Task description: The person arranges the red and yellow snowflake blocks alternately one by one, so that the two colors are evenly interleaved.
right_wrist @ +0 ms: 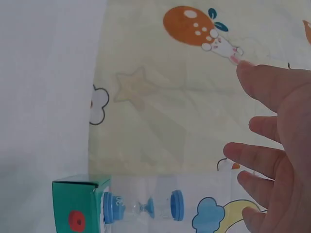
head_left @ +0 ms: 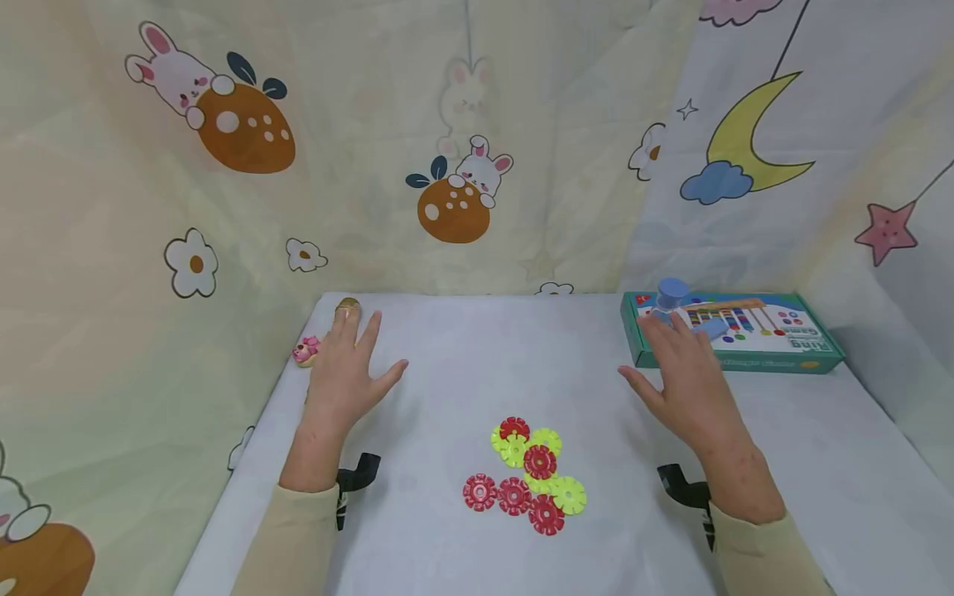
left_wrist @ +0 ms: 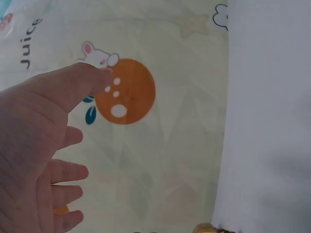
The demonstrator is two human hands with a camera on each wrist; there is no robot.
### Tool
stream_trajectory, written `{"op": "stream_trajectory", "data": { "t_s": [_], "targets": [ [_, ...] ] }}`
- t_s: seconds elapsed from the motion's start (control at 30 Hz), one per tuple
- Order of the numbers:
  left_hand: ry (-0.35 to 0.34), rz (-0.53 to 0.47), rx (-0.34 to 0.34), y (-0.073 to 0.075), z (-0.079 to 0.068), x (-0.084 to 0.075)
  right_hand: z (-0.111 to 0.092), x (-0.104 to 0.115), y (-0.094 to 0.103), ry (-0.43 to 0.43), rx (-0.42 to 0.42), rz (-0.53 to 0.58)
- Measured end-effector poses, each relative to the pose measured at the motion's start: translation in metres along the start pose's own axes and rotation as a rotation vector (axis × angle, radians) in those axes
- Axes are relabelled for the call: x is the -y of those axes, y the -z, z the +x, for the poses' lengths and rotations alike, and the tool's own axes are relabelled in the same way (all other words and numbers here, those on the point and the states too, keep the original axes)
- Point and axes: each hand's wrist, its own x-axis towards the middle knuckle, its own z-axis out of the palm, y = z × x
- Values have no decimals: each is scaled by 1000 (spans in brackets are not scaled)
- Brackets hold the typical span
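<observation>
My left hand (head_left: 344, 377) hovers over the left side of the white table, its fingers spread and nothing in them. Partly behind it are a pink figurine (head_left: 305, 351) and a round golden-brown item (head_left: 347, 305), whose kind I cannot make out. On the right, my right hand (head_left: 689, 389) is also spread and holds nothing, nearest to a green box (head_left: 760, 359). A blue-capped hourglass (right_wrist: 146, 206) stands on that box, partly hidden by the fingers in the head view. Between the hands lie several red flower-shaped discs (head_left: 514, 496) and yellow-green discs (head_left: 570, 495), some overlapping.
The white table (head_left: 477, 364) ends at a printed cloth backdrop (head_left: 358, 207) with rabbits, flowers and a moon. A light blue piece (head_left: 711, 329) and a brown stick-like shape show on the box top. Black wrist mounts (head_left: 359, 473) sit at both sleeves.
</observation>
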Motion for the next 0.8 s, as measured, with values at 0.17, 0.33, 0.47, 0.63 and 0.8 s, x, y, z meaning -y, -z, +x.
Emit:
{"op": "stream_trajectory", "data": {
  "t_s": [0.17,0.33,0.47,0.63,0.8],
  "targets": [
    [-65,-80,24,7,-3,-20,-4,15,9,20,18,105],
    [-111,-215,86,8,-6,-38,-7,27,8,32,54,234],
    [-132,-286,159,3,-8,-50,-9,37,1,60,106,329],
    [-167,-355,246,-10,-10,-61,-11,46,-16,79,210,435],
    [-179,-497,409,-28,-13,-76,-12,50,-42,112,308,569]
  ]
}}
